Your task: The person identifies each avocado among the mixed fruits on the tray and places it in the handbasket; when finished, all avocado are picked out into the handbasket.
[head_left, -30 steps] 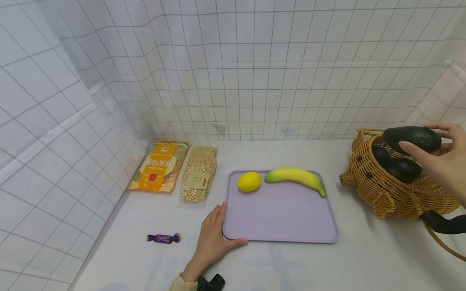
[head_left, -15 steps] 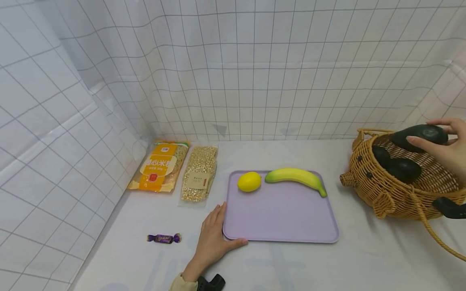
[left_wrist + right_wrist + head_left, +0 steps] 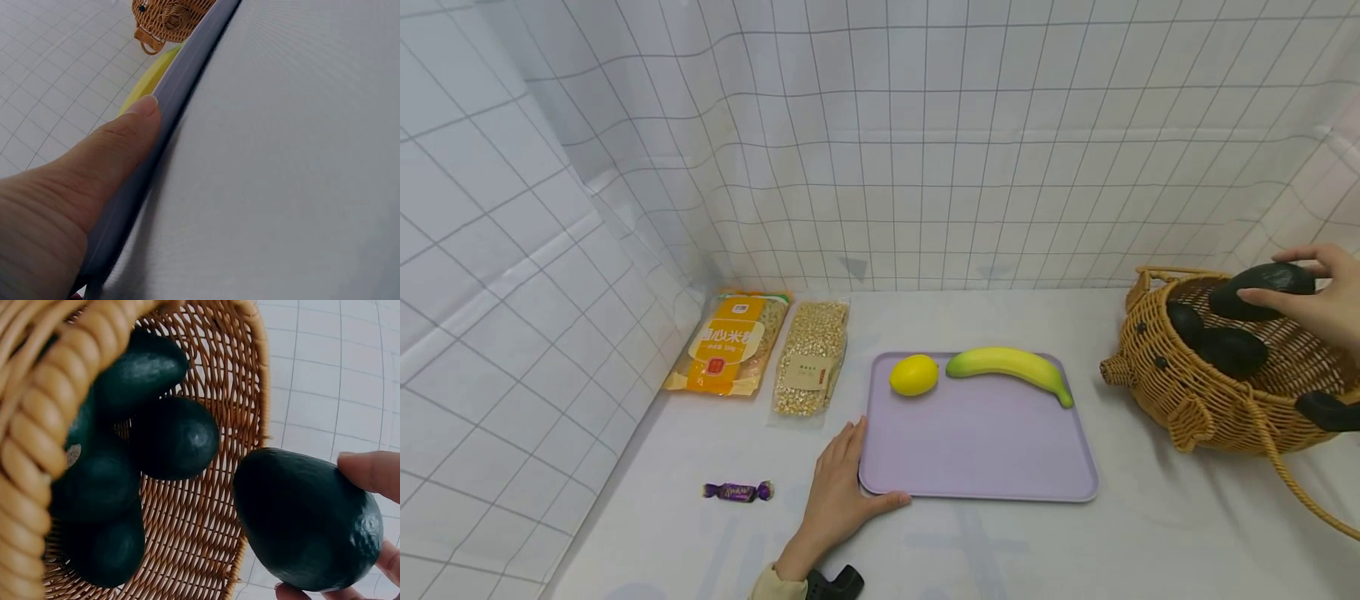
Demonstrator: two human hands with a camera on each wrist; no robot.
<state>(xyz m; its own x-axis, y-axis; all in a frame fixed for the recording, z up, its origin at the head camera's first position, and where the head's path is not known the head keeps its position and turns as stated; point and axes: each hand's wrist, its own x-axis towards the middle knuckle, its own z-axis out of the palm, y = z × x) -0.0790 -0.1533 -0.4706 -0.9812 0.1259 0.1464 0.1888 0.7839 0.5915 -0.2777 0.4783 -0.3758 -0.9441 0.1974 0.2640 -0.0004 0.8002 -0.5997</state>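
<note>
My right hand (image 3: 1324, 292) grips a dark green avocado (image 3: 1258, 292) between thumb and fingers, over the opening of a wicker pig-shaped basket (image 3: 1213, 425) on the right. Several more avocados (image 3: 178, 437) lie inside that basket in the right wrist view. At the front left corner of a lilac tray (image 3: 977, 450), my left hand (image 3: 838, 498) rests with straight fingers along the left side and the thumb (image 3: 125, 134) on the front rim. On the tray's back part lie a yellow lemon (image 3: 913, 375) and a yellow-green banana (image 3: 1009, 364), side by side.
Back left, an orange food packet (image 3: 727, 342) lies beside a clear bag of pale grains (image 3: 808, 360). A purple-wrapped candy (image 3: 737, 492) is left of my left hand. The basket's rope handle (image 3: 1288, 475) hangs over its front. Grid-patterned cloth (image 3: 940, 167) encloses the back and sides.
My right hand, with the avocado, has shifted slightly right and then lowered a little over the basket, uncovering more of the rope handle. The left hand and tray stay put.
</note>
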